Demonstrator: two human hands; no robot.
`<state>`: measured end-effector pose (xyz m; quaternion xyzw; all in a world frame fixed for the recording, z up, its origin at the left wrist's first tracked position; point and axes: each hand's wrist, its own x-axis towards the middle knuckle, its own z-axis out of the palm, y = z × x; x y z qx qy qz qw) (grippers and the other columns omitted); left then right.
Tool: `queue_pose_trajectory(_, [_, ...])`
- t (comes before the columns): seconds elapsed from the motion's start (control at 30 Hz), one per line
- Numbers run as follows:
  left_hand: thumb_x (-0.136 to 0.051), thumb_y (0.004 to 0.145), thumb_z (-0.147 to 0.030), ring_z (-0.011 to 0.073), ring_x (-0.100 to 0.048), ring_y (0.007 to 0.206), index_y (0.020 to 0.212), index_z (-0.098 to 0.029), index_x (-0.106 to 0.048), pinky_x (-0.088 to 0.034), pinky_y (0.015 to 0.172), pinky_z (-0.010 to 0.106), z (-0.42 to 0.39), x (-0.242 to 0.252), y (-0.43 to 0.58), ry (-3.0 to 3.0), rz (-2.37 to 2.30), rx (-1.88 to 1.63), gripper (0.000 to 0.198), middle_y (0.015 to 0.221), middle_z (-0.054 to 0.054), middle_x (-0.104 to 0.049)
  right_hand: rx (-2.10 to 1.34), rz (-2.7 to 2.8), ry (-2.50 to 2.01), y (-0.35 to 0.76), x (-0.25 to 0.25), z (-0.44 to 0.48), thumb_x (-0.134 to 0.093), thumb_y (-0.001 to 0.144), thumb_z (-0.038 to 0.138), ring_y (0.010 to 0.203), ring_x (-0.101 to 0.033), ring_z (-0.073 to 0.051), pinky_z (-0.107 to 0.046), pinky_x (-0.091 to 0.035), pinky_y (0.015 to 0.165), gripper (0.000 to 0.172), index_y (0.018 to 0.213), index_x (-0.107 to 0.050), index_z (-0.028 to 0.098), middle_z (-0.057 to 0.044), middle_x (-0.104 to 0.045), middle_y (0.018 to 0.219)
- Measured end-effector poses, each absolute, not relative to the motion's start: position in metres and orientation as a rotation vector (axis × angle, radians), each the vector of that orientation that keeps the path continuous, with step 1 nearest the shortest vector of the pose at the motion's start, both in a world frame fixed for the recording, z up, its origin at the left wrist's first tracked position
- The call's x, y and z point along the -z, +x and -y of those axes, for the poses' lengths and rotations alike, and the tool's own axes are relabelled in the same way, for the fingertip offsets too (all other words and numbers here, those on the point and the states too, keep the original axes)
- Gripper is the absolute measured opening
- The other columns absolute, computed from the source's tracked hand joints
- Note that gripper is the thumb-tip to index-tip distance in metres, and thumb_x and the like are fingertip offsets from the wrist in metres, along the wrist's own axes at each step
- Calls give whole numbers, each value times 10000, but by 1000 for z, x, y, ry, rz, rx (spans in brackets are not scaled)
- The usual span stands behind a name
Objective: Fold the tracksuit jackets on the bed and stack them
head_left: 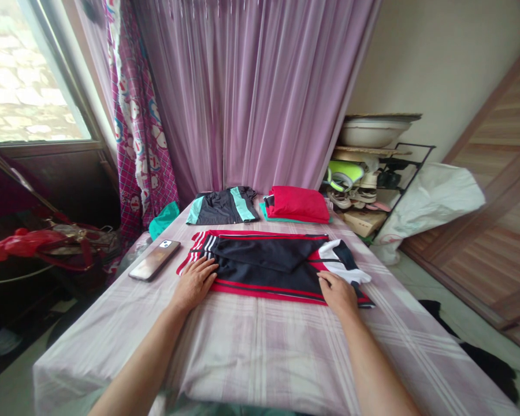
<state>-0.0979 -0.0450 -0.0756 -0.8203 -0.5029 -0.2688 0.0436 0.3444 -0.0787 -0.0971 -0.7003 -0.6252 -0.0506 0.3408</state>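
A black garment with red edging (260,263) lies folded lengthwise on the table, white stripes at its left end and a white part at its right. My left hand (196,283) lies flat on the striped end, fingers stretched out. Over the near right part rests my right hand (338,292), its fingers slightly bent against the cloth, not closed round it. Behind lie a folded black and turquoise garment (223,207) and a pile of folded clothes with a red piece on top (298,202). A phone (155,261) lies left of my left hand.
A checked cloth (251,352) covers the table. Purple curtains (251,98) hang behind it. To the right stands a rack with shoes (351,199) and a white basin (372,133), beside a white sack (433,199). A red bag (65,248) is at the left.
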Motion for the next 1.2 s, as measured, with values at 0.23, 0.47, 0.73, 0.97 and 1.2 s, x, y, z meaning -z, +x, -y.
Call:
queue_pose_trajectory(0.23, [-370, 975, -494, 283, -537, 1295, 1210, -258, -692, -431, 1092, 510, 46, 73, -98, -2506, 1528, 821, 463, 1306, 64, -666, 155, 1620, -1829, 343, 97, 79, -490, 819, 264, 956, -701, -213, -337, -537, 880, 287, 898, -766, 265, -28, -768, 1012])
queue_pose_trajectory(0.47, [-384, 971, -483, 278, -530, 1300, 1211, -271, -688, -424, 1097, 510, 46, 75, -98, -2509, 1547, 827, 441, 1311, 56, -662, 128, 1626, -1845, 343, 94, 80, -499, 817, 261, 963, -694, -218, -336, -533, 884, 279, 895, -767, 261, -35, -762, 1021])
queue_pose_trajectory(0.73, [-383, 971, -471, 277, -521, 1311, 1215, -269, -684, -410, 1110, 514, 47, 73, -97, -2529, 1574, 842, 438, 1309, 54, -664, 112, 1612, -1876, 343, 96, 80, -498, 822, 274, 985, -689, -224, -337, -530, 859, 283, 917, -764, 272, -29, -758, 1052])
queue_pose_trajectory(0.97, [-371, 971, -442, 265, -566, 1255, 1162, -208, -693, -437, 1096, 473, 45, 72, -101, -2432, 1627, 995, 441, 1261, 93, -685, 111, 1654, -1884, 346, 97, 80, -487, 835, 274, 993, -688, -224, -339, -529, 876, 302, 953, -766, 259, -40, -756, 1064])
queue_pose_trajectory(1.2, [-397, 933, -421, 289, -627, 1136, 1168, -152, -647, -479, 1000, 439, 45, 79, -128, -1905, 2084, 1085, 436, 1209, 151, -690, 113, 1656, -1876, 346, 98, 80, -496, 833, 273, 991, -687, -219, -330, -524, 874, 295, 956, -764, 261, -36, -757, 1060])
